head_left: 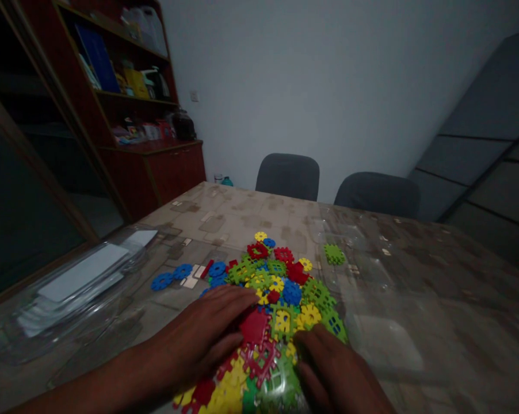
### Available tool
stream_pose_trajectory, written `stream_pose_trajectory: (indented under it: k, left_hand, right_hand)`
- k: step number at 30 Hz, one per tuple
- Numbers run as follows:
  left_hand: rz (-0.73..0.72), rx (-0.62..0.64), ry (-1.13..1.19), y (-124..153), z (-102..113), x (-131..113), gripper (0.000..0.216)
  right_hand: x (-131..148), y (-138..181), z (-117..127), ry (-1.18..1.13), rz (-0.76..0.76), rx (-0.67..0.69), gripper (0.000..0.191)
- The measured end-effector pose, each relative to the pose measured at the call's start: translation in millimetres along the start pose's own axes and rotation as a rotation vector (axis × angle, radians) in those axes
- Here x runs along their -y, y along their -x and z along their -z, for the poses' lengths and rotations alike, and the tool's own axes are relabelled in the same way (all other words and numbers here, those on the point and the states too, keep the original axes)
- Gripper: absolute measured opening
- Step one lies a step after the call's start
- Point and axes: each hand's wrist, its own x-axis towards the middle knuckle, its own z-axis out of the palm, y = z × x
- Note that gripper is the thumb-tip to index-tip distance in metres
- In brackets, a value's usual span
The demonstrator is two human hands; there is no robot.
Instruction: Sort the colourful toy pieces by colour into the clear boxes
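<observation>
A heap of flat plastic interlocking pieces [281,293], red, yellow, green and blue, lies on the table in front of me. My left hand [208,330] rests flat on the left side of the heap, fingers stretched out over the pieces. My right hand [332,374] lies on the heap's near right side, fingers bent down onto the pieces; whether it grips any is unclear. A few blue pieces [171,276] lie loose to the left, and one green piece [334,253] lies apart to the right.
The table [436,276] has a patterned brown cover. A clear plastic bag with white sheets [78,284] lies at the left. Two grey chairs [287,175] stand at the far edge. A dark red shelf cabinet [147,132] stands left.
</observation>
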Motion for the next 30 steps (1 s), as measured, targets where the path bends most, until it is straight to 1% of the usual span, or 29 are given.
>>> stream_pose_trajectory:
  k: [3, 4, 6, 8, 11, 13, 17, 21, 24, 26, 27, 29, 30]
  left_hand:
    - [-0.007, 0.003, 0.01, -2.1, 1.5, -1.3, 0.065]
    - [-0.017, 0.017, 0.016, -3.5, 2.3, -2.1, 0.067]
    - [-0.043, 0.06, 0.03, -6.9, 3.9, -4.1, 0.065]
    - [-0.063, 0.102, 0.05, -10.6, 5.8, -6.5, 0.057]
    - [-0.078, 0.108, 0.065, -14.5, 8.7, -10.0, 0.044]
    - [-0.071, 0.084, 0.047, -15.8, 10.1, -11.4, 0.04]
    - [-0.049, 0.026, 0.011, -17.0, 8.1, -7.8, 0.025]
    - [-0.021, -0.002, -0.013, -17.3, 3.2, -0.3, 0.027]
    - [-0.002, -0.017, -0.009, -17.1, 6.8, -1.2, 0.028]
    - [-0.045, 0.018, 0.03, -16.9, 11.8, -4.8, 0.028]
    - [-0.066, 0.042, 0.045, -16.8, 13.8, -6.5, 0.033]
    - [-0.075, 0.08, 0.044, -16.3, 14.6, -8.0, 0.043]
    - [-0.068, 0.086, 0.03, -16.0, 13.4, -7.4, 0.041]
  right_hand:
    - [0.7, 1.0, -9.7, 0.027, 0.025, -0.083, 0.048]
    - [-0.2, 1.1, -9.9, 0.024, 0.036, -0.086, 0.051]
    - [-2.9, 0.4, -6.4, 0.002, 0.056, -0.052, 0.045]
    - [-5.3, -0.8, -1.2, -0.021, 0.065, -0.007, 0.035]
    - [-4.2, -1.9, 1.4, -0.019, 0.081, 0.016, 0.028]
    - [0.6, -1.8, -1.3, 0.002, 0.095, -0.006, 0.029]
    - [12.7, -1.3, -7.5, 0.028, 0.128, -0.05, 0.041]
    - [16.1, -1.9, -8.6, 0.027, 0.151, -0.054, 0.039]
    - [14.7, -2.6, -11.0, 0.022, 0.157, -0.093, 0.042]
    - [14.8, -3.6, -13.7, 0.032, 0.178, -0.145, 0.044]
    - [15.5, -4.4, -15.1, 0.041, 0.192, -0.167, 0.044]
    - [18.0, -6.8, -17.5, 0.065, 0.214, -0.187, 0.043]
    - [19.7, -8.2, -18.5, 0.081, 0.215, -0.184, 0.044]
